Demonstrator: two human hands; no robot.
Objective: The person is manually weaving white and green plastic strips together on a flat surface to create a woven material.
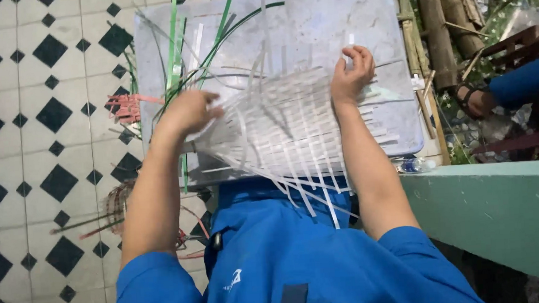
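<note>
Head view. Your left hand (189,111) lies on the left edge of a half-woven mat of white strips (280,129), its fingers (210,105) curled shut on the loose strip ends there. Your right hand (353,73) sits on the mat's far right corner, its fingers (358,56) bent and pinching a single white strip (351,41) that stands up just above them. The mat spans the gap between your two hands and rests on a pale grey tabletop (336,19); its unwoven ends trail off the near edge, below both wrists, over your blue shirt (300,260).

Just beyond the fingers of your left hand, a sheaf of green strips (175,52) fans away across the tabletop, mixed with a few loose white ones. To the left of that hand, off the tabletop's edge, lies a small bundle of pink strips (126,107) on a tiled floor (36,151) patterned with dark diamonds. Nearer you, below the left forearm, a tangle of dark and reddish strips (116,209) lies on the same floor.

To the right of your right hand, well apart, bamboo poles (438,32) stand beside the tabletop. Farther right, another person's hand (477,100) and blue sleeve (527,82) show above a pale green ledge (499,201).
</note>
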